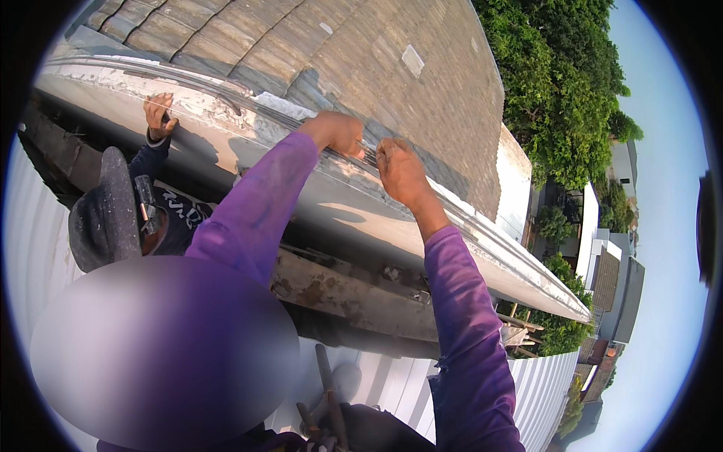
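Observation:
A bundle of long thin metal rods (pixel 471 218) runs along the top of a pale concrete ledge (pixel 346 192), beside the roof's lower edge. Over the bundle, my left hand (pixel 339 134) is closed, its fingers curled down around the rods. Close to its right, my right hand (pixel 401 172) is pinched at the same bundle, with fingertips together. Whatever small thing lies between those fingertips is too small to make out. A short dark stretch of the rods shows between my two hands. Both purple sleeves reach up from below.
Weathered roof tiles (pixel 301 45) slope up beyond the ledge. At left, a co-worker in a dark hat (pixel 105 215) rests a hand (pixel 158 113) on the ledge. Below are a lower beam (pixel 354 297) and white corrugated sheeting (pixel 542 377). A blurred oval covers the lower left.

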Available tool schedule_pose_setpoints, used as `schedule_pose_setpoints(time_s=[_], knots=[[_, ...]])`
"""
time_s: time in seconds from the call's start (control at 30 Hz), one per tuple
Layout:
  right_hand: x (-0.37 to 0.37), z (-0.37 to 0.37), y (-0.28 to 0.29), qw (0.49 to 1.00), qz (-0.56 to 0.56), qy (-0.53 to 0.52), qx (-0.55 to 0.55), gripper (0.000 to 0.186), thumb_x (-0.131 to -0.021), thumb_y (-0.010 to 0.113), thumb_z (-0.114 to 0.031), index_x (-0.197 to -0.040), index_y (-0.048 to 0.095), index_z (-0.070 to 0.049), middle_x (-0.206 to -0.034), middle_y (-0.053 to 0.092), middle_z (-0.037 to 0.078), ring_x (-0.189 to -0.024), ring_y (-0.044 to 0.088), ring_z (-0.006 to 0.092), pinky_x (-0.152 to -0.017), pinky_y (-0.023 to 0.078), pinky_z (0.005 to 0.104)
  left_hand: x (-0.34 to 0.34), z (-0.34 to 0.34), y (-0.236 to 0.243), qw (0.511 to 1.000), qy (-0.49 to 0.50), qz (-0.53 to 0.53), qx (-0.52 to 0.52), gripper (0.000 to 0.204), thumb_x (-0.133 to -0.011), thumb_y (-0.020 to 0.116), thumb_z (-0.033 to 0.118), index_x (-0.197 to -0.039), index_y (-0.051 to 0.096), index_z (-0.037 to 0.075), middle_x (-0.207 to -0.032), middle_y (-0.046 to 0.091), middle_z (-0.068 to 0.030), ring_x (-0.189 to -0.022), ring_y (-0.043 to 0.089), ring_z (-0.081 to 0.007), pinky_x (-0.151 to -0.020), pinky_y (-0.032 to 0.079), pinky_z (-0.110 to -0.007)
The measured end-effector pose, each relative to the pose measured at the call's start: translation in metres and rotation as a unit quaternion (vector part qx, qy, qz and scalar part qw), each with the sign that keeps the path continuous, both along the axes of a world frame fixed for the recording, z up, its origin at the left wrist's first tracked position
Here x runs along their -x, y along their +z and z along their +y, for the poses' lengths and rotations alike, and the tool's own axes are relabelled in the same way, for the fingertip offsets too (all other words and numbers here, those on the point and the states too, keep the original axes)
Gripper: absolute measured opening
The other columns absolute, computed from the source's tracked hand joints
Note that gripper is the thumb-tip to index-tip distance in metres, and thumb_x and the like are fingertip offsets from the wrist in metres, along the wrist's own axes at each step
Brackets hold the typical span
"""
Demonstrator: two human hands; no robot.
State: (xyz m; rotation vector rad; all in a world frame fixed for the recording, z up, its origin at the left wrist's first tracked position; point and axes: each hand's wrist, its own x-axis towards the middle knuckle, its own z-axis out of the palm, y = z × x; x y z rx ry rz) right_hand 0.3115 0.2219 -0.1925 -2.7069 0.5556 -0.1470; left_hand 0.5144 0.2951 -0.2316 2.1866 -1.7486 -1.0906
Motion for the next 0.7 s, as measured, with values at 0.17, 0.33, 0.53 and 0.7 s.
schedule_pose_setpoints(time_s=[0.17, 0.33, 0.53, 0.7], knots=[[-0.012, 0.006, 0.018, 1.0, -0.004, -0.01, -0.008, 0.013, -0.102, 0.058, -0.01, -0.108, 0.061, 0.001, -0.114, 0.064, 0.027, -0.113, 0.061, 0.0478, -0.097, 0.05, 0.0537, 0.003, 0.018, 0.004, 0.997, 0.001, 0.002, 0.081, 0.051, -0.094, 0.072, 0.053, -0.133, 0.072, 0.019, -0.133, 0.071, -0.0094, -0.123, 0.066, -0.0329, -0.1, 0.052, -0.046], [-0.033, 0.006, 0.046, 0.989, 0.087, 0.096, 0.072, 0.019, -0.099, 0.055, -0.005, -0.115, 0.063, 0.004, -0.121, 0.063, 0.028, -0.12, 0.061, 0.0453, -0.1, 0.052, 0.0513, 0.007, 0.024, 0.008, 0.995, -0.005, -0.007, 0.104, 0.048, -0.094, 0.073, 0.051, -0.135, 0.07, 0.026, -0.132, 0.072, -0.0091, -0.124, 0.066, -0.0332, -0.103, 0.05, -0.045], [-0.027, -0.007, 0.04, 0.991, 0.09, 0.064, 0.074, 0.017, -0.098, 0.058, -0.008, -0.109, 0.062, 0.005, -0.113, 0.064, 0.029, -0.112, 0.063, 0.0491, -0.095, 0.051, 0.0538, 0.012, 0.026, 0.014, 0.993, 0.016, -0.016, 0.119, 0.045, -0.092, 0.078, 0.045, -0.133, 0.073, 0.028, -0.125, 0.076, -0.0063, -0.121, 0.069, -0.0295, -0.102, 0.051, -0.043], [-0.042, 0.001, 0.051, 0.977, 0.2, 0.035, 0.064, 0.024, -0.096, 0.063, -0.014, -0.111, 0.066, 0.004, -0.113, 0.071, 0.031, -0.11, 0.068, 0.0478, -0.096, 0.054, 0.0552, 0.016, 0.027, 0.02, 0.996, 0.023, -0.02, 0.079, 0.045, -0.091, 0.08, 0.042, -0.134, 0.073, 0.028, -0.125, 0.077, -0.0047, -0.122, 0.069, -0.0291, -0.103, 0.051, -0.043]])
